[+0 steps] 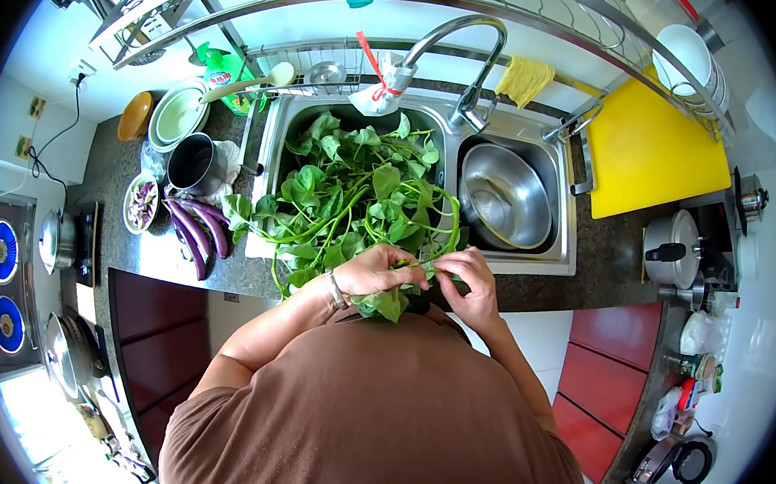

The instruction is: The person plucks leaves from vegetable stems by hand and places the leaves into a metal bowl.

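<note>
A big heap of leafy green stems point(328, 202) fills the left sink basin and spills over its front edge. In front of the heap, my left hand point(377, 273) is closed around a leafy stem point(384, 303), whose leaves hang below the fingers. Close beside it, my right hand point(468, 282) pinches the same greens near the stem's right end. The fingertips of both hands almost meet. A metal bowl point(535, 194) sits tilted in the right basin.
Purple eggplants point(198, 233), a bowl of chopped pieces point(141, 204) and a dark pot point(192, 162) stand left of the sink. The faucet point(469, 113) arches over the basins. On the right are a yellow cutting board point(650, 157) and a pressure cooker point(673, 248).
</note>
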A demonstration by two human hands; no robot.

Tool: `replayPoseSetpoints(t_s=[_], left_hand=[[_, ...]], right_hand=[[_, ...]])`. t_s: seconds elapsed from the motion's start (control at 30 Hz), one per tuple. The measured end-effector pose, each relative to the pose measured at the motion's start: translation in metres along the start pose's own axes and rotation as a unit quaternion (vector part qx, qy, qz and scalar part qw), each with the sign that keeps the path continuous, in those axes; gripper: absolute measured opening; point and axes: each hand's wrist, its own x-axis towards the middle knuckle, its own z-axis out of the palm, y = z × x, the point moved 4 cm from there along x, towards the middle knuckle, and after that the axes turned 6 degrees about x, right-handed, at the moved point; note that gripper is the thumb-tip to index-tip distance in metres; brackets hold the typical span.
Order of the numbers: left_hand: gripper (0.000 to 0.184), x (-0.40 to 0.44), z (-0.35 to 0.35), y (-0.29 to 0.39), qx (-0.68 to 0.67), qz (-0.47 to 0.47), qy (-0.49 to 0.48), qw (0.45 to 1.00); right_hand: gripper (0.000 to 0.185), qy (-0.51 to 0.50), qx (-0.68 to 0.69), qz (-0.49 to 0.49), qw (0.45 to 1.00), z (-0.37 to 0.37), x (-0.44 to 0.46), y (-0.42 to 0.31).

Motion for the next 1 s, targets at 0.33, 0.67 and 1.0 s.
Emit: replayPoseSetpoints(t_s=[0.33, 0.67, 1.0], left_hand=[[0.015, -0.013, -0.013, -0.003, 0.249, 0.084, 0.209, 0.942], [0.011, -0.025, -0.039, 0.004, 0.229, 0.118, 0.466, 0.846], [0.023, -0.068, -0.120, -0.007, 0.058, 0.171, 0.466, 0.866]], right_hand=[[0.022, -0.068, -0.107, 0.024, 0.992, 0.020, 0.005, 0.014], [0.016, -0.016, -0.143, -0.004, 0.990, 0.031, 0.032, -0.002], [0.020, 0.204, 0.292, 0.295, 0.887, -0.020, 0.001, 0.072]])
